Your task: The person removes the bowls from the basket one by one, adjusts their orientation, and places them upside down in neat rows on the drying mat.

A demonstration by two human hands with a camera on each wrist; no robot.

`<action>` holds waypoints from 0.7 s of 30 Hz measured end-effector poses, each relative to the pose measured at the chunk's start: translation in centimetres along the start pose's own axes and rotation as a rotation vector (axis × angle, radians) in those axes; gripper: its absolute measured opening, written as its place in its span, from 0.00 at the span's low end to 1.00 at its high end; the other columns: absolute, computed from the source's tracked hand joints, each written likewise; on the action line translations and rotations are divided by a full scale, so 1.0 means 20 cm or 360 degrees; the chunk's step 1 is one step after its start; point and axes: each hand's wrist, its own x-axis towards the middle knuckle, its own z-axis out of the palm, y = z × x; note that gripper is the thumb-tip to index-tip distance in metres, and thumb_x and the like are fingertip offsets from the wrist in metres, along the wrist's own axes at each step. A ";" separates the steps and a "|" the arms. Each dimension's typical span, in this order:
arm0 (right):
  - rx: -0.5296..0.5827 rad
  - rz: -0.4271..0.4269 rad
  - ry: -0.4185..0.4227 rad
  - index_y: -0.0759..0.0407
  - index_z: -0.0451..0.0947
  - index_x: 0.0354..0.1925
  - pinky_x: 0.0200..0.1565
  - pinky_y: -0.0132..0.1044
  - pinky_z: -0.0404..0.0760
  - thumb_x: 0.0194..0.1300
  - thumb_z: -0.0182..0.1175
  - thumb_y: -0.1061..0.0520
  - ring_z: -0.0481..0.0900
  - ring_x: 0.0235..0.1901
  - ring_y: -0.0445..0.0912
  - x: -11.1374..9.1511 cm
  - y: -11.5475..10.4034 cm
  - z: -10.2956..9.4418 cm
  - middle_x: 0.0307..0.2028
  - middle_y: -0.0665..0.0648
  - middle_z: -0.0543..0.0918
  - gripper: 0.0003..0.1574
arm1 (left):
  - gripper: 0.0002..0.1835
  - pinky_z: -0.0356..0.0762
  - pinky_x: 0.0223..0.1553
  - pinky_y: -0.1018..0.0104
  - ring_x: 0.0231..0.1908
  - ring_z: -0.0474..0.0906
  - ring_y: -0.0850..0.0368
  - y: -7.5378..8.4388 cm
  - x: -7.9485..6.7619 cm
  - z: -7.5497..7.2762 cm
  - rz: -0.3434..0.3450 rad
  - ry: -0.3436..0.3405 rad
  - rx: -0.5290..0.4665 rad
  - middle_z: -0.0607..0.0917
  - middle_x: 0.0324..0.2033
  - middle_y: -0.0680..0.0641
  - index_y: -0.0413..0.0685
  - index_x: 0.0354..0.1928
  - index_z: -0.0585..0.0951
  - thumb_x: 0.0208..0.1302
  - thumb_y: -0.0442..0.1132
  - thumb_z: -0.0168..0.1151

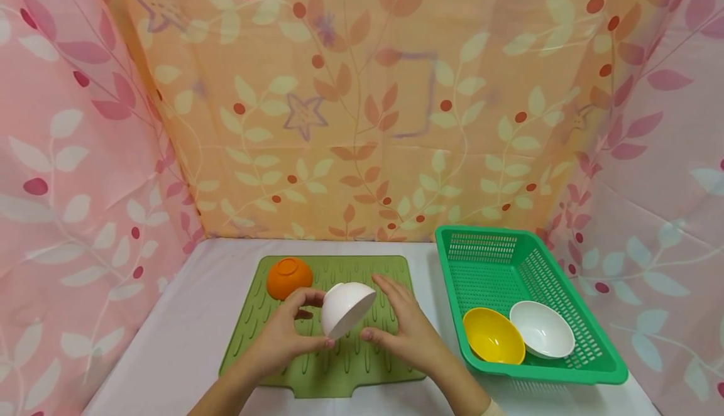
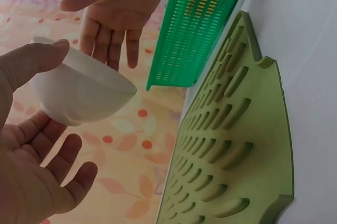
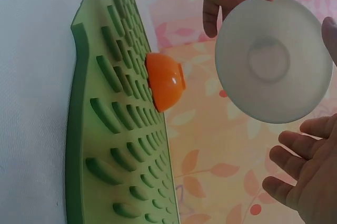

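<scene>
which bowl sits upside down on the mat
The orange bowl, base up; the yellow bowl and one white bowl are in the basket, and the left hand holds the other white bowl.

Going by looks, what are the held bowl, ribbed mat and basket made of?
Held white bowl: smooth, faintly glossy; perhaps ceramic or melamine, the look leaves it open.
Ribbed mat: probably silicone or rubber, satin finish, suggested by its rounded raised ridges, all one green with the sheet.
Green basket: most likely plastic, slightly shiny, with regular slots through thin walls.
</scene>
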 end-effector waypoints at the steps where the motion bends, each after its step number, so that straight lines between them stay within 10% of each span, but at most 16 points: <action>1: 0.0026 0.0013 -0.0009 0.31 0.55 0.78 0.67 0.69 0.66 0.59 0.73 0.36 0.59 0.76 0.53 0.00 0.00 0.00 0.77 0.47 0.63 0.57 | 0.39 0.73 0.62 0.48 0.59 0.75 0.51 0.00 0.00 0.00 0.0010 0.0008 0.0032 0.80 0.55 0.56 0.60 0.58 0.77 0.42 0.46 0.87; 21: 0.0276 0.0153 -0.0263 0.41 0.59 0.78 0.67 0.71 0.64 0.61 0.74 0.42 0.65 0.73 0.54 0.01 0.03 0.01 0.75 0.50 0.67 0.54 | 0.43 0.74 0.64 0.42 0.66 0.68 0.59 0.02 -0.02 -0.01 0.0480 0.0053 0.0454 0.75 0.61 0.65 0.74 0.59 0.74 0.41 0.38 0.87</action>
